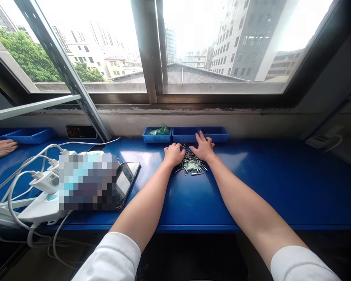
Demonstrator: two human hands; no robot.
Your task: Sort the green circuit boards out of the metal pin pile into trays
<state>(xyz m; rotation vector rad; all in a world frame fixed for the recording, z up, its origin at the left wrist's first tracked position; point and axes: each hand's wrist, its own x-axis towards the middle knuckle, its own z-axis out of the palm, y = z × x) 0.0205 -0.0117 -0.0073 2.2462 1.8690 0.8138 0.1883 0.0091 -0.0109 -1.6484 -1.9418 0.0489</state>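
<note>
A loose heap of thin, dark and silvery metal pins (196, 167) lies on the blue tabletop, with a small clear-green plastic bag (191, 165) among them. At its left edge rests my left hand (174, 155), fingers bent over the table and thumb apart, beside the pins. My right hand (204, 149) is at the heap's right side. Its fingers are spread, one stretched toward the front wall of a long blue bin (185, 135), and its thumb reaches over the pins. I see nothing clearly gripped in either hand.
A smaller blue bin (157, 139) holds green bags. Left of my arm lie a phone (128, 177), a white power strip (41, 207) with chargers and cables, and a blurred patch. Another person's hand (2, 147) rests near blue trays (33, 136). A metal frame (76, 88) stands before the window.
</note>
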